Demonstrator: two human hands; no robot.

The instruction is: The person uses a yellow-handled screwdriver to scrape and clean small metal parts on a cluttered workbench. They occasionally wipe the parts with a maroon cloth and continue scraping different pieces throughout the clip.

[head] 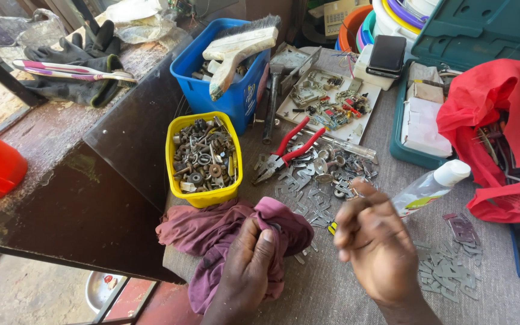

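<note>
My left hand (249,265) grips a maroon cloth (212,232) bunched on the grey table top, thumb pressed into its folds. Whether a small part is wrapped inside the cloth cannot be made out. My right hand (373,241) hovers blurred just right of the cloth, fingers loosely curled and holding nothing I can see. Beyond both hands lies a heap of small flat metal parts (326,177), with red-handled pliers (284,153) at its left edge.
A yellow tub (203,198) of bolts and washers stands left of the pliers, a blue bin (236,99) holding a brush behind it. A clear bottle (428,188), red bag (501,120), green case (404,150) and more metal pieces (446,271) sit right.
</note>
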